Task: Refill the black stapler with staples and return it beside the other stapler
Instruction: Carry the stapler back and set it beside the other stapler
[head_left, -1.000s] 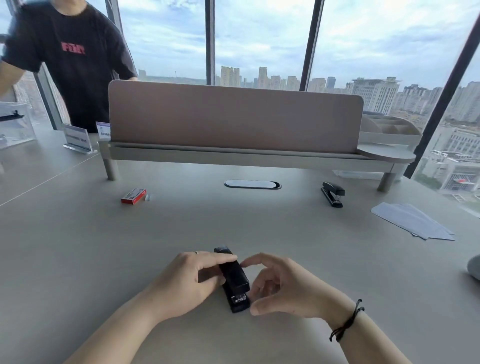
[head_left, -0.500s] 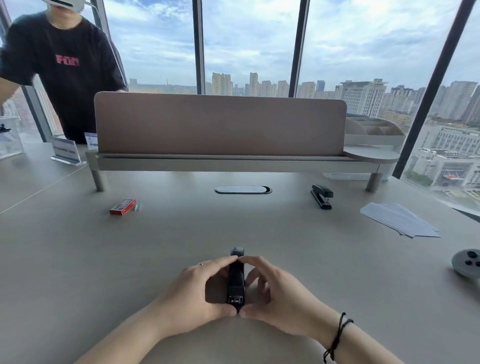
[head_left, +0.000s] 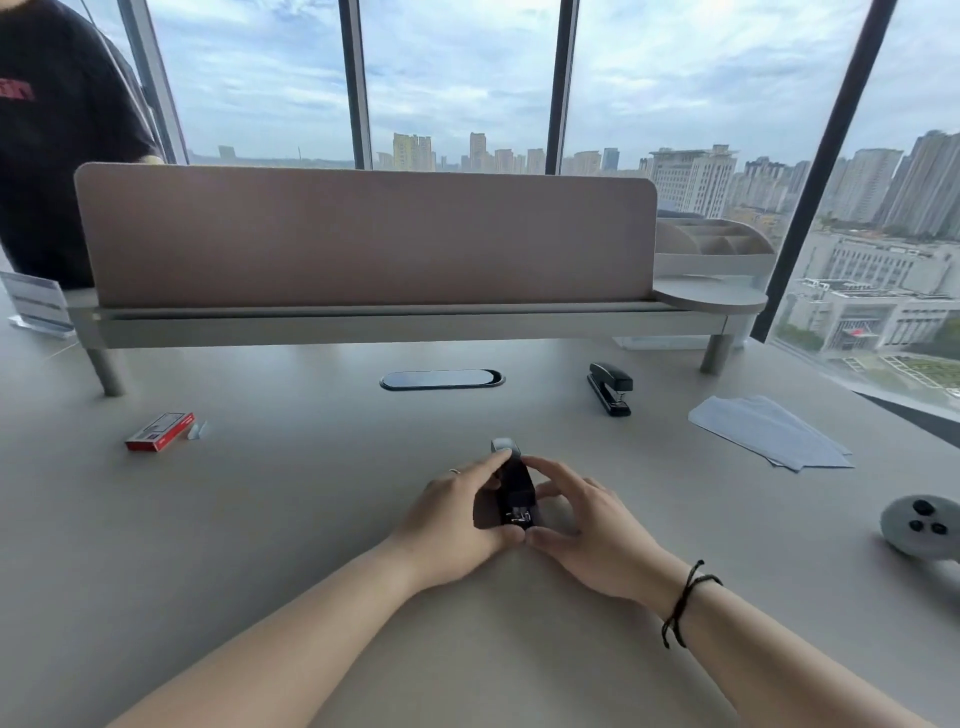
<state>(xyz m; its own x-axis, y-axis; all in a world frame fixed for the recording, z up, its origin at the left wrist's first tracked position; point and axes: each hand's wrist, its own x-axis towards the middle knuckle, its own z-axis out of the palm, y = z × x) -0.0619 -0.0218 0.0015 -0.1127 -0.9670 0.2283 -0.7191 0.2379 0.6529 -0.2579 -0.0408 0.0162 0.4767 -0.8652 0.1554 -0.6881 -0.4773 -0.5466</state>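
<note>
Change: black plastic stapler (head_left: 514, 488) now lifted, nose tilted toward camera.
Grip: left hand (head_left: 457, 519) and right hand (head_left: 587, 525) both clasp its sides, probably steadying it for opening.

Black stapler (head_left: 514, 491) sits on the worktop (head_left: 311, 519), clasped from both sides: left hand (head_left: 457, 514) and right hand (head_left: 587, 525) each grip it. Second stapler (head_left: 610, 387) lies well apart, far right. Red staple box (head_left: 160, 431) lies far left; papers (head_left: 769, 431) at right.
</note>
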